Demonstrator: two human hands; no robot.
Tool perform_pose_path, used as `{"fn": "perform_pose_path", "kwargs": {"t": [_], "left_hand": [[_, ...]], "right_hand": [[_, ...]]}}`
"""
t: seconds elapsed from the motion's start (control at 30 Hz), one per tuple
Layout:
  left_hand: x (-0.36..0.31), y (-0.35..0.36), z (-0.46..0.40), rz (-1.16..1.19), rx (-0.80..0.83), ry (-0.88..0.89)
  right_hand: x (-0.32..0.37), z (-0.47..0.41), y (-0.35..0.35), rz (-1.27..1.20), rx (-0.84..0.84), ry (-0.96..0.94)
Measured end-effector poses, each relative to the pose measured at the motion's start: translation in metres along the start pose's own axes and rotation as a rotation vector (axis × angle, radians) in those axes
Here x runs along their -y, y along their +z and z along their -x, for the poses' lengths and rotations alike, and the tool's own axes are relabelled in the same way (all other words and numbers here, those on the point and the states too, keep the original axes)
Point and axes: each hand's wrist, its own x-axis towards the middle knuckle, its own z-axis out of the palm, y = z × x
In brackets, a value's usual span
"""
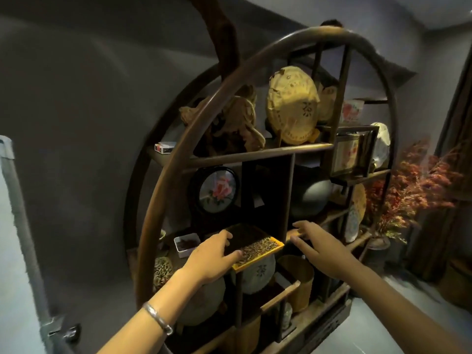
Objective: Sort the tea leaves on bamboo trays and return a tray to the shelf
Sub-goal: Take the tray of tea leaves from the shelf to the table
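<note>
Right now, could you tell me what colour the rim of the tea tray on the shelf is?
Bright yellow-orange, clearest in the head view along the tray front edge.

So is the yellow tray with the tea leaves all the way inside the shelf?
No, partly out. The rectangular yellow bamboo tray sticks past the round dark wooden shelf, front corner overhanging.

Shallow rectangular bamboo tray w/ yellow rim (274, 247) sat partway inside a mid-level compartment of the round dark-wood display shelf (258, 152), front edge sticking out past the shelf board, roughly level. Thin pale-brown dried tea leaves (258, 247) lay spread across its lit front; back half was in shadow.
</note>
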Motion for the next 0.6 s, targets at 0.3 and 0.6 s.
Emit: {"fn": "perform_pose_path", "kwargs": {"t": [0.3,0.6], "left_hand": [[0.048,0.081,-0.045,0.219,-0.102,-0.37],[0.056,0.151,-0.06,0.374,-0.332,-0.786]], "right_hand": [[-0.119,-0.098,0.079,-0.13,0.108,0.023],[-0.194,-0.153,0.154,-0.145,0.293,-0.053]]}}
